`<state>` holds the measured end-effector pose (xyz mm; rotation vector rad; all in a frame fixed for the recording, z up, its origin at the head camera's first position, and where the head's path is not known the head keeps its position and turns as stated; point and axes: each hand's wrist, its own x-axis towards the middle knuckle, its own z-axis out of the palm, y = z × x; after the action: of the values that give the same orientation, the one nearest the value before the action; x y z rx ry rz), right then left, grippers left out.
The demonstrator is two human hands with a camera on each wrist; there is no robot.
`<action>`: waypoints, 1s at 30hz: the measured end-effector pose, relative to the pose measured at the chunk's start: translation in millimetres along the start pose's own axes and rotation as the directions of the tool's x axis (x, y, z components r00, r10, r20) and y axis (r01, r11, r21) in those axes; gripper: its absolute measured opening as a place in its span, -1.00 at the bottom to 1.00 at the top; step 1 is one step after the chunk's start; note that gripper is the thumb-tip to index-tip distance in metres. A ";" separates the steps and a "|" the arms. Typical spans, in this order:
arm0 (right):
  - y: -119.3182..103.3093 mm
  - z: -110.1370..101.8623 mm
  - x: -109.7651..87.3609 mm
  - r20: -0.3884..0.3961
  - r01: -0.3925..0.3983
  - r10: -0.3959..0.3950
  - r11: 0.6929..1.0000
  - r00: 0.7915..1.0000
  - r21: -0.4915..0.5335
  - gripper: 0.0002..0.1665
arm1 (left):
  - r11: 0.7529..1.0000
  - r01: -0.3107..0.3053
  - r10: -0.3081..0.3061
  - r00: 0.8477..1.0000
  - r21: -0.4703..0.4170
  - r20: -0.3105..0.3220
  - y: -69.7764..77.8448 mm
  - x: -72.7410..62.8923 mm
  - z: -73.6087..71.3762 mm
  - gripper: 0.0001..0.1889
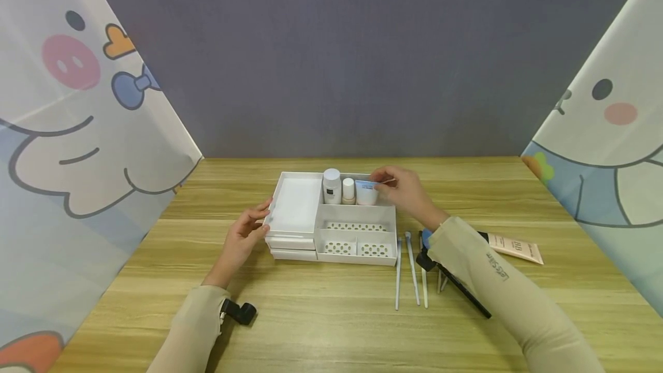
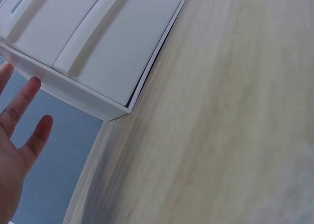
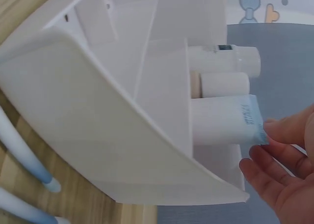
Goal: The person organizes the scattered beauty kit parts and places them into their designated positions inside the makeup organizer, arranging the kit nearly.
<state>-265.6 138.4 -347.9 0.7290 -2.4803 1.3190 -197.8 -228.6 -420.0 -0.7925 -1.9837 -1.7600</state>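
A white organizer box [image 1: 356, 258] with compartments and two small drawers sits on the table. My right hand [image 1: 406, 191] pinches the crimped end of a white and light-blue tube [image 3: 223, 121], which stands in the back compartment. Beside the tube are a short white-capped bottle [image 1: 348, 191] and a taller white bottle [image 1: 332, 187]. At the organizer's left side, my left hand [image 1: 247, 228] has its fingers spread. In the left wrist view its fingertips are at the wall by the drawers [image 2: 117, 52].
Several makeup brushes [image 1: 412, 269] lie right of the organizer, partly under the right forearm. A beige BB cream tube [image 1: 515, 248] lies farther right. A grey panel [image 1: 357, 62] stands behind the wooden table [image 1: 321, 321], with cartoon-printed sheets at both sides.
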 end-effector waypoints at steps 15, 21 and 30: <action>-1.7 -22.0 -8.3 -0.067 -0.028 0.031 0.998 0.997 0.048 -0.69 | 1.000 -0.020 0.021 1.000 -0.011 0.007 -2.0 -0.2 -0.9 -0.74; 2.0 -31.1 -13.8 -0.106 -0.007 0.010 0.999 0.994 0.032 -0.68 | 1.000 -0.008 0.008 1.000 -0.008 0.000 -1.5 -1.3 -1.0 -0.75; 8.0 -47.6 -24.7 -0.131 -0.021 0.021 1.000 0.991 0.002 -0.64 | 1.000 0.001 -0.001 1.000 -0.003 0.000 -1.1 -1.2 -0.7 -0.75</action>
<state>-250.0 189.3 -337.2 0.5979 -2.3906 1.3302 -197.6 -229.6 -421.5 -0.7918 -1.9825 -1.7637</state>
